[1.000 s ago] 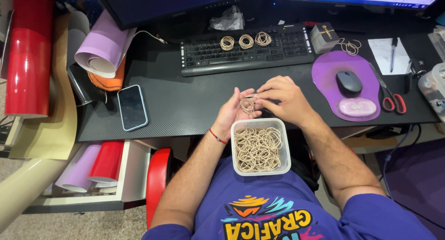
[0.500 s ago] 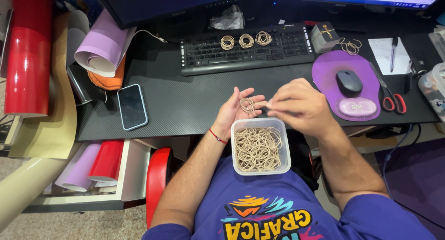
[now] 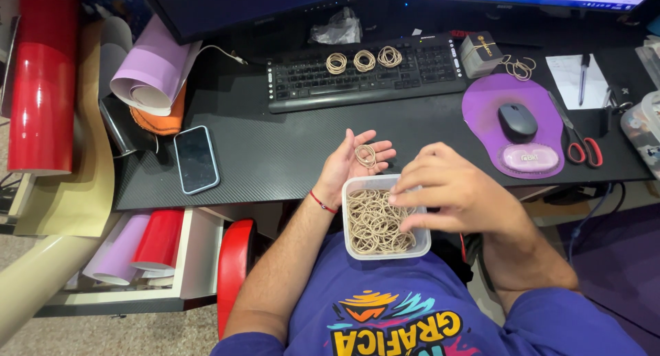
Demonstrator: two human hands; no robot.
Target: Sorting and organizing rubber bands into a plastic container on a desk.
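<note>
We record the items from the left of the frame to the right. At the far left stands one red roll (image 3: 40, 81), with one lilac roll (image 3: 152, 70) beside it and two more rolls, lilac and red, partly hidden in the open drawer (image 3: 196, 260) below the desk edge. One dark phone (image 3: 196, 158) lies face up on the black desk (image 3: 275, 149). At centre, the left hand (image 3: 352, 165) lies palm up, fingers spread wide, with a small bunch of tan rubber bands (image 3: 365, 154) resting on the palm; we cannot count that bunch. Directly below it, on the lap, sits one clear plastic tub (image 3: 423, 244) filled with a tangle of thin tan rubber bands (image 3: 371, 224), too many and too overlapped to count. The right hand (image 3: 450, 194) hovers over the tub's right rim, fingers curled, tips dipping into the tub; we cannot tell whether it grips anything. Three band bundles (image 3: 364, 59) lie on the keyboard (image 3: 364, 77). At right, one mouse (image 3: 517, 121) sits on a purple pad (image 3: 485, 108), and one pair of red-handled scissors (image 3: 577, 139) lies just beside it. The monitors are cut off at the top edge.
</note>
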